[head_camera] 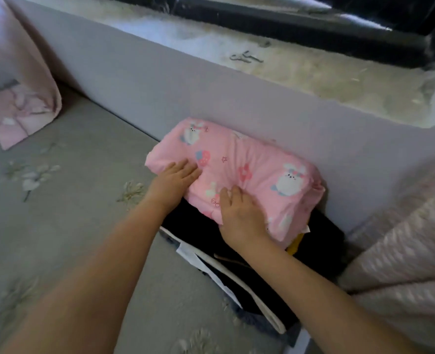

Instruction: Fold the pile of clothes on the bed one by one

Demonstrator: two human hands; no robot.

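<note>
Both hands, left (173, 180) and right (239, 215), flat, grip released, on folded pink garment (252, 172).

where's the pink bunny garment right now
In the head view it sits centre-right, folded pink bunny garment atop the dark stack against the wall, both hands pressing it.

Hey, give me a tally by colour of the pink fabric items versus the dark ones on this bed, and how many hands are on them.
Pink printed folded bundle: 1, with both hands on it
Pale pink cloth at far left: 1
Dark folded stack under the bundle: 1 stack; layers too merged to count
Hands: 2, left hand and right hand
Total: 3 fabric items, 2 hands
</note>
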